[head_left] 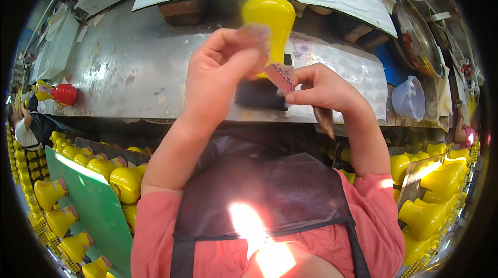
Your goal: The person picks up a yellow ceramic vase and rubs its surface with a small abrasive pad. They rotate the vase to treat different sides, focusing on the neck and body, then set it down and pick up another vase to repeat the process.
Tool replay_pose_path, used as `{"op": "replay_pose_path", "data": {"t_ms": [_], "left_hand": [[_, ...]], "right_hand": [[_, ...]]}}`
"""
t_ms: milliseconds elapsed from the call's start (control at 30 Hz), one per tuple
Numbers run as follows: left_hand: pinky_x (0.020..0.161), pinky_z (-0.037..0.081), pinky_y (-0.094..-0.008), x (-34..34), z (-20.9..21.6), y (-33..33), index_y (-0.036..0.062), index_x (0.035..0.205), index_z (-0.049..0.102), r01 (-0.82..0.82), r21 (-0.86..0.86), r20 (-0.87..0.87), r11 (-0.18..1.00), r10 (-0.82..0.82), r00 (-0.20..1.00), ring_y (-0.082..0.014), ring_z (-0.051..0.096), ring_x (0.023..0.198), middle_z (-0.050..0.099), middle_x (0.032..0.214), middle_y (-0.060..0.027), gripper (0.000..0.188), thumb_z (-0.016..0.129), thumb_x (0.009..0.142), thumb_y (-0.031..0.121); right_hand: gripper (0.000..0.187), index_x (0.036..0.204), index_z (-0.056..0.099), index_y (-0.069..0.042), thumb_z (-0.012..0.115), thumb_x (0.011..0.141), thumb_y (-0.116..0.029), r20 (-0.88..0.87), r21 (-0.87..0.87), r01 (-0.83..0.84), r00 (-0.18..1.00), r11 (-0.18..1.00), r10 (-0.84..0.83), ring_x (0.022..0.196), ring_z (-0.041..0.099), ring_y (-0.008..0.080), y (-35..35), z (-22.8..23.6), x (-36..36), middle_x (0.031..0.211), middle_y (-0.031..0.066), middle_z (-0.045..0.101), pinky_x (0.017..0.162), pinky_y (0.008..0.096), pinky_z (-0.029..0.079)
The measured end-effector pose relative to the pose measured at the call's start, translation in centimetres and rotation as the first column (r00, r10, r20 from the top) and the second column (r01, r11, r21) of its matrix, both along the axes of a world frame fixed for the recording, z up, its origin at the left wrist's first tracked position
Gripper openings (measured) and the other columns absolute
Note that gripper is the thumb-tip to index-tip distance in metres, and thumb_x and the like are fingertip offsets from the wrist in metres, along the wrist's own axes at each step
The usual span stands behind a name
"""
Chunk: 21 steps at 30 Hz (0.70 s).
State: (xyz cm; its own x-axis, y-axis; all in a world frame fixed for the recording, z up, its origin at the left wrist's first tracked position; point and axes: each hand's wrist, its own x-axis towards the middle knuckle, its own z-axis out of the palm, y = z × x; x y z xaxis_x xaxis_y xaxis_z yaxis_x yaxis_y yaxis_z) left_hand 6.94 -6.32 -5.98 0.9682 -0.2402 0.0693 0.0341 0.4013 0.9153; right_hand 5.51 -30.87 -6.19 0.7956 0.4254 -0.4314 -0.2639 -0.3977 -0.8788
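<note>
Both left hand (220, 65) and right hand (327, 87) pinch patterned film (279, 78) near twelve o'clock, apparently separating it, next seemingly needing gentle tension.

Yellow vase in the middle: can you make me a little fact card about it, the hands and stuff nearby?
Vase: yellow, partly behind left hand
Left hand: pinching a blurry patterned piece
Right hand: pinching a patterned strip
Far left: red-and-yellow pot
Far right: pale cup
</note>
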Motion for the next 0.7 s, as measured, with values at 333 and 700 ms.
{"op": "replay_pose_path", "data": {"t_ms": [333,700], "left_hand": [[0.062,0.051,-0.0233,0.9,-7.9,0.1,0.0049,0.113,0.063,-0.199,-0.004,-0.407,0.98,0.18,0.896,-0.0122,0.067,0.073,0.073,0.094,-0.0064,0.022,0.072,0.093,0.005],[0.069,0.048,-0.0238,0.5,-9.5,0.2,-0.0009,0.14,0.045,-0.131,0.199,-0.343,0.971,0.194,0.919,-0.0106,0.061,0.078,0.073,0.099,-0.0072,0.06,0.073,0.087,0.006]], "right_hand": [[0.02,0.092,0.072,-0.004,0.081,0.088,-0.022,0.005,-0.187,0.066,0.998,0.98,-0.067,0.075,0.056,0.004,-2.3,-2.0,2.3,0.082,-0.0027,0.066,0.066,0.0217,0.044],[0.021,0.096,0.071,-0.001,0.074,0.09,-0.021,-0.024,-0.07,0.238,0.971,0.969,-0.24,0.079,0.066,0.012,-3.7,-5.6,3.3,0.09,0.0057,0.074,0.075,0.0266,0.052]]}}
